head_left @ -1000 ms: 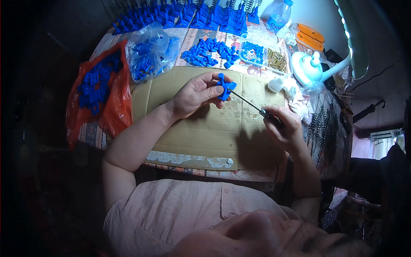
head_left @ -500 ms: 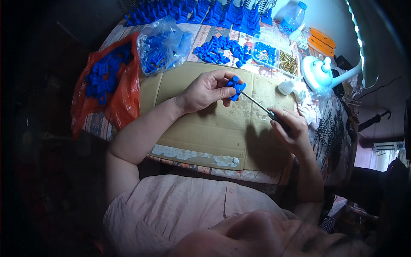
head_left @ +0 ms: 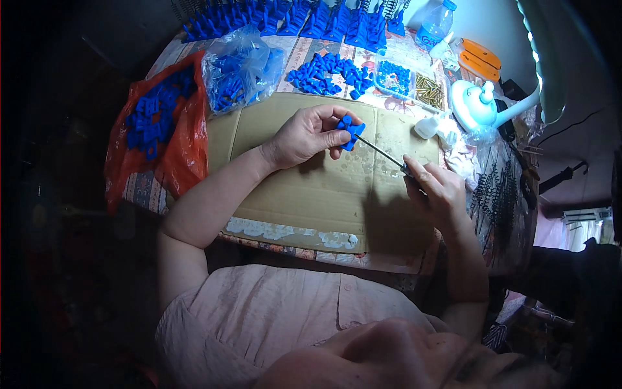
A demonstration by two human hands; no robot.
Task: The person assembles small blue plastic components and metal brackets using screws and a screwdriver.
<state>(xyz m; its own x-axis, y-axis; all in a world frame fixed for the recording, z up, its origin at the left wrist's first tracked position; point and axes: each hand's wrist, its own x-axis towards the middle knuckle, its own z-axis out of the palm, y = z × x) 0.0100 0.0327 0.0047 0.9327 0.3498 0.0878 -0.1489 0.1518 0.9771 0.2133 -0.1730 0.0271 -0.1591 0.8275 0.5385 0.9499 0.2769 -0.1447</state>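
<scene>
My left hand point(head_left: 314, 133) pinches a small blue plastic part point(head_left: 348, 134) above the cardboard sheet point(head_left: 291, 194). The fingers close round its left side, hiding some of it. My right hand point(head_left: 438, 190) is wrapped round the handle of a screwdriver point(head_left: 382, 153), most of the handle being hidden in the palm. Its thin metal shaft slants up and left, and the tip meets the right side of the blue part. Whether a screw sits under the tip is too small to make out.
Beyond the cardboard lie loose blue pieces point(head_left: 324, 72), a clear box of small blue parts point(head_left: 394, 79) and brass-coloured screws point(head_left: 429, 91). An orange bag point(head_left: 188, 155) and a clear bag point(head_left: 243, 68) hold blue pieces at left. A white lamp point(head_left: 476, 107) stands at right.
The whole scene has shifted slightly left in view. My right hand's grip on the screwdriver handle has turned a little, with the fingers more extended. The tip stays at the blue part.
</scene>
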